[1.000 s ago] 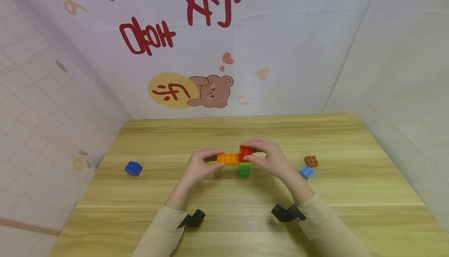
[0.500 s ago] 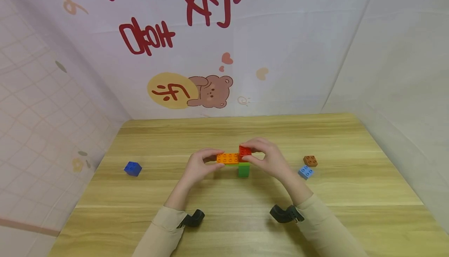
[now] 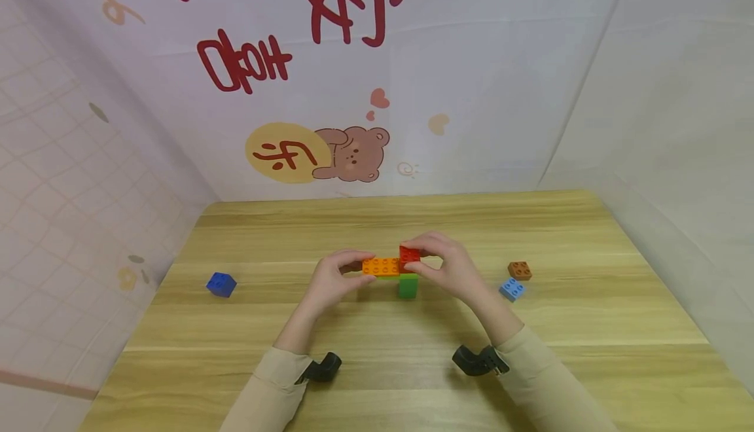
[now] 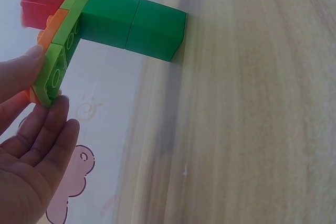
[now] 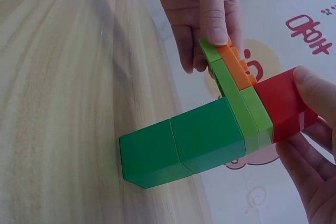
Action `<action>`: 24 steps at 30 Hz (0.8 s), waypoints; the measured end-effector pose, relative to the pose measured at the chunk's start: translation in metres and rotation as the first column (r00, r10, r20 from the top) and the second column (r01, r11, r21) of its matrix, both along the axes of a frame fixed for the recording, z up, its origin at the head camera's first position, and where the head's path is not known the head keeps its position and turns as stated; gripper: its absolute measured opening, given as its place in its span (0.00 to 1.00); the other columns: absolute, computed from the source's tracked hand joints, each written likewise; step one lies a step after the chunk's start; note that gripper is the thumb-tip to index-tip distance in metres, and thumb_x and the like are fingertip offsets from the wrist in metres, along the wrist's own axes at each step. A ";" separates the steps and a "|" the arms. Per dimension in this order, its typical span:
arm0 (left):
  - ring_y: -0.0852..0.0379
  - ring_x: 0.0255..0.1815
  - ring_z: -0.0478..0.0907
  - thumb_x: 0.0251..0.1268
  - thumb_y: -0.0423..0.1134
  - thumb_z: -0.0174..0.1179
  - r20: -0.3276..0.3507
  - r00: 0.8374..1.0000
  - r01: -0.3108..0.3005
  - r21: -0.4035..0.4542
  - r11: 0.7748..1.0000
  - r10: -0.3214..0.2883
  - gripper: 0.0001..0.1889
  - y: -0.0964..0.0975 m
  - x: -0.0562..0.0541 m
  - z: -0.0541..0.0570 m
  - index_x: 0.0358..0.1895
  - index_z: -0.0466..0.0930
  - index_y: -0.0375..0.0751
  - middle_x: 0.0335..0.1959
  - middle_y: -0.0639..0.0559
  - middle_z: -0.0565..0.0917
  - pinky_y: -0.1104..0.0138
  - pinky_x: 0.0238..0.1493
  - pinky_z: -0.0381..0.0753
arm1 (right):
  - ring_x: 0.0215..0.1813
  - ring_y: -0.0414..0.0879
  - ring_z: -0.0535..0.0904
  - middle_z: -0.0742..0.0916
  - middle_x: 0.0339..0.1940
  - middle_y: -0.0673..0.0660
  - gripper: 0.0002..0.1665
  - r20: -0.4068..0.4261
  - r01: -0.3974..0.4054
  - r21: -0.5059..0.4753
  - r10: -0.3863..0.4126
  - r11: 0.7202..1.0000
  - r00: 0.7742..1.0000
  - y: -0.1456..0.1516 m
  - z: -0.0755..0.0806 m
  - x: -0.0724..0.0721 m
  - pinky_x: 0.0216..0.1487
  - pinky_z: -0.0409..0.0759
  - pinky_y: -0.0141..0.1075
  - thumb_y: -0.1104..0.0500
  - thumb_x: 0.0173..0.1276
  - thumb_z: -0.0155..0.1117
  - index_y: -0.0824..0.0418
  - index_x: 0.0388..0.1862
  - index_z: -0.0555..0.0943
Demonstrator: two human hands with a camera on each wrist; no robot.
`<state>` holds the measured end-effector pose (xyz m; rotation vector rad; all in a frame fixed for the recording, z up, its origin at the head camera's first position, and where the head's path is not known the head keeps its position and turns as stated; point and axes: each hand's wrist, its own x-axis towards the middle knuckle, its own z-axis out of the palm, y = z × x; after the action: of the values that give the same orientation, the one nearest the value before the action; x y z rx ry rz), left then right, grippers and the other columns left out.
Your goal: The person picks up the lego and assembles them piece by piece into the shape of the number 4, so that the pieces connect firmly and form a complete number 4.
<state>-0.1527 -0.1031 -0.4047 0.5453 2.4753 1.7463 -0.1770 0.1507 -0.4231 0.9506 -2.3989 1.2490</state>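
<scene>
Two grips are clamped mid-frame: the left hand (image 3: 331,278) on the left end of the orange brick (image 3: 381,267), whose long axis runs sideways to the red brick (image 3: 409,255), which the nearer right hand (image 3: 449,267) pinches above the green column (image 3: 408,287).

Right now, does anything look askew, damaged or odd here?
Nothing looks spilled or damaged. Only a lopsided overhang stands out: the orange brick juts out to one side of the dark green blocks, with none beneath its far end, which the left hand holds.
</scene>
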 end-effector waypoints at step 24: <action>0.44 0.51 0.80 0.56 0.28 0.72 -0.009 1.000 -0.013 -0.003 1.000 0.013 0.22 -0.005 -0.018 -0.036 0.55 0.83 0.31 0.51 0.41 0.82 0.52 0.58 0.78 | 0.45 0.43 0.82 0.86 0.47 0.51 0.21 0.015 0.010 -0.004 -0.010 1.000 1.000 -0.001 -0.005 -0.002 0.48 0.84 0.38 0.59 0.60 0.76 0.58 0.52 0.85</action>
<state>-0.1709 -0.1086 -0.4407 0.5391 2.4928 1.7485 -0.1792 0.1497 -0.4278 0.9302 -2.4087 1.2605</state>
